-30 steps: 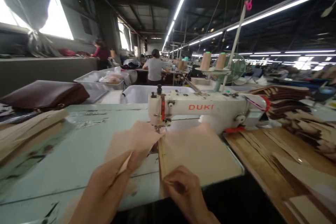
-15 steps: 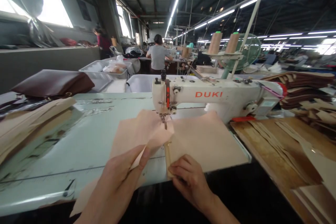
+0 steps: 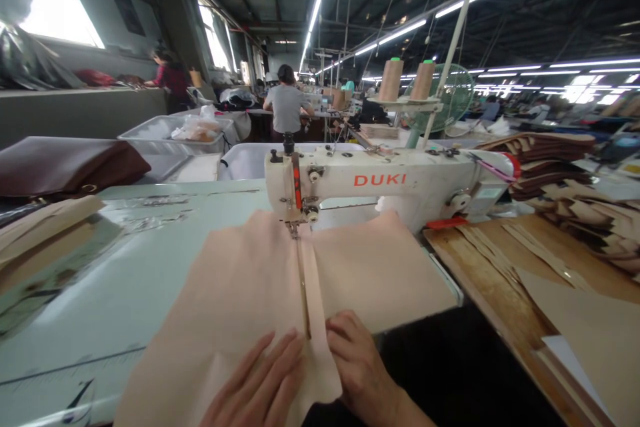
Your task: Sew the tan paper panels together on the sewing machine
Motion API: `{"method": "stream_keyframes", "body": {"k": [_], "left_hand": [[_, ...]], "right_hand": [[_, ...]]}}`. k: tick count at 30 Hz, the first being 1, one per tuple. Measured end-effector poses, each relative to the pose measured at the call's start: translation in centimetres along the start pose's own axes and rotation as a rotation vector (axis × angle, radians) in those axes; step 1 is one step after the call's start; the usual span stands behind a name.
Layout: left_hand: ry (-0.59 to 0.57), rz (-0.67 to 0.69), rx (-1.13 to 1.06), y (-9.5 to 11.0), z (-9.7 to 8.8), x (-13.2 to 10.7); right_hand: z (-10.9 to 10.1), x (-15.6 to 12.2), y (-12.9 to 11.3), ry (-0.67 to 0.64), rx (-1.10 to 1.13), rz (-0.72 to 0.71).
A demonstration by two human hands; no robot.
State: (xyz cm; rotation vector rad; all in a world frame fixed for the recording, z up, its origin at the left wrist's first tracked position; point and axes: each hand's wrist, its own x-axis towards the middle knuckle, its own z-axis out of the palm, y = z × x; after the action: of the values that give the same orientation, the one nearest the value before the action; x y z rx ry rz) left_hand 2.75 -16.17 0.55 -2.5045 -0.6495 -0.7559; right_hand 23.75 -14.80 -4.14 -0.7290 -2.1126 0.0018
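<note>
Two pale pink pieces of material lie spread on the light green sewing table, meeting along a seam under the needle of a white DUKI sewing machine. My left hand lies flat with fingers stretched out on the left piece, just left of the seam. My right hand presses its fingertips on the folded seam allowance at the near edge, fingers curled down.
Stacks of tan and brown cut pieces sit on the wooden bench at right. A brown bag and tan sheets lie at left. White bins stand behind the table. Other people work at the back. Two thread cones stand above the machine.
My left hand let go of the lifted left piece and laid it flat; both pieces now lie spread with the seam running straight to the needle. The right hand stayed at the seam's near end.
</note>
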Motion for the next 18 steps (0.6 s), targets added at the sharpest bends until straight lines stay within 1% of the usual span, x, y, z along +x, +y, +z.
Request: {"method": "stream_keyframes", "body": {"k": [3, 5, 11, 13, 15, 16, 18], "left_hand": [[0.001, 0.003, -0.013, 0.1, 0.3, 0.0], [-0.021, -0.001, -0.013, 0.1, 0.3, 0.1], [-0.111, -0.087, -0.044, 0.1, 0.5, -0.2], [-0.125, -0.095, -0.053, 0.1, 0.7, -0.4], [-0.131, -0.081, -0.052, 0.0, 1.1, -0.8], [-0.136, -0.06, -0.043, -0.1, 1.3, -1.1], [-0.154, -0.013, -0.01, -0.2, 1.8, -1.6]], "right_hand": [[0.1, -0.2, 0.1, 0.006, 0.018, 0.006], [0.2, -0.3, 0.2, 0.002, 0.03, 0.012], [0.3, -0.3, 0.0, -0.005, 0.037, -0.004], [-0.3, -0.2, -0.1, -0.034, 0.035, -0.019], [-1.4, 0.3, -0.2, -0.054, 0.07, -0.005], [-2.1, 0.7, -0.2, -0.044, 0.1, 0.023], [-3.2, 2.0, 0.0, -0.015, 0.13, 0.131]]}}
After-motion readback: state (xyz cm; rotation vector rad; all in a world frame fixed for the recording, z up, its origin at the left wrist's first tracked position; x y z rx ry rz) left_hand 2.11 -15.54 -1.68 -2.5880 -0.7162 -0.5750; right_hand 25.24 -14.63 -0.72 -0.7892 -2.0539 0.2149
